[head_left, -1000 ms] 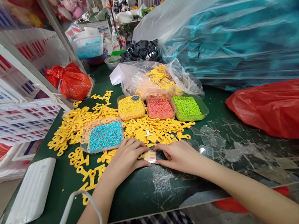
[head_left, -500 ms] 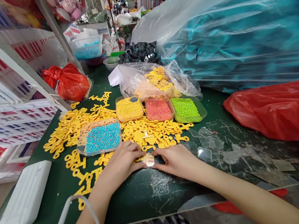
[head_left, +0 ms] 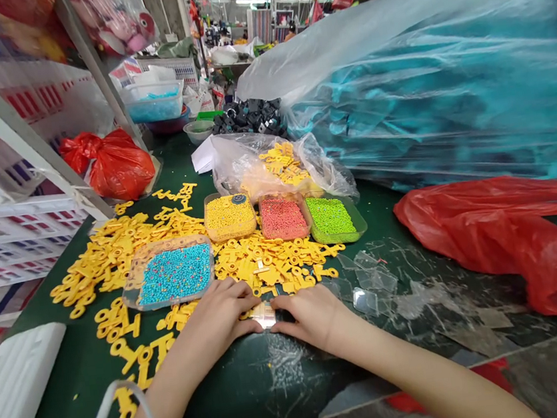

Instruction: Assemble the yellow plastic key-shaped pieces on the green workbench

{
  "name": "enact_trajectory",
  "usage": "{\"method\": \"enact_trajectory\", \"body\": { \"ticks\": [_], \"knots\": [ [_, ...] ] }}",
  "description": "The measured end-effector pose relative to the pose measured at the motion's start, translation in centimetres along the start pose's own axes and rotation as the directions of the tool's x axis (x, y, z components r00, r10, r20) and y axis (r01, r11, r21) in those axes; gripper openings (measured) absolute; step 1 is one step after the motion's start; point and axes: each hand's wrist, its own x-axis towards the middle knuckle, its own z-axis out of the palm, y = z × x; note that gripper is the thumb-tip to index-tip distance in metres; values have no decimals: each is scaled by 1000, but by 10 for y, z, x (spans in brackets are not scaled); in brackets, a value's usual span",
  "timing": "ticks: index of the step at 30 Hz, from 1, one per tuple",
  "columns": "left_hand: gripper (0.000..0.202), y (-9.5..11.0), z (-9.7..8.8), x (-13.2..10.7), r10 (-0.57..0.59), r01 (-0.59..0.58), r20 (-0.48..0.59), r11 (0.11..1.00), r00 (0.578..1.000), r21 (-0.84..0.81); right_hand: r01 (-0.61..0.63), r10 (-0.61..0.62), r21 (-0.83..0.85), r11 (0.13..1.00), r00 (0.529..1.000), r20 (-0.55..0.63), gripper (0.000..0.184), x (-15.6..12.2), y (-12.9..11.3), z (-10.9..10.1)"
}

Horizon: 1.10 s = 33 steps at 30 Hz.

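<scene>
Near the surface's front edge, our left hand (head_left: 220,315) and right hand (head_left: 310,314) pinch a small clear packet (head_left: 263,315); yellow pieces (head_left: 274,263) lie unpacked behind it.

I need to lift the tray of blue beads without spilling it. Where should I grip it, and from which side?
Probably best taken by its two short side rims, one hand on each, coming in from left and right. The tray of blue beads is shallow, open-topped, lies flat on the green table and is nearly full, so a level two-sided grip suits it. Yellow plastic pieces crowd its far edge.
</scene>
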Motion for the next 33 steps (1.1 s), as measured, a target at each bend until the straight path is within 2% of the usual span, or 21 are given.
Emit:
{"method": "enact_trajectory", "body": {
  "ticks": [8,12,19,24,29,33],
  "knots": [
    [39,4,3,-2,-3,2,-38,1000,999,-7,104,-110,-82,991,991,-77,33,-3,5,4],
    [38,5,1,-1,45,-47,-67,998,997,-30,110,-118,-121,986,991,-61,34,-7,3,1],
    [33,14,-7,-1,157,-151,-250,988,955,43,48,-54,-49,998,991,-124,35,-10,1,-5],
    [30,20,-12,-1,211,-201,-327,977,921,65,36,-38,-13,999,988,-151,31,-10,0,-3],
    [29,23,-13,-1,229,-229,-392,972,891,49,58,-45,72,996,983,-178,26,-11,-1,-3],
    [32,24,-14,0,243,-245,-437,968,866,55,38,11,337,941,990,-141,23,-10,0,-6]
  ]
}}
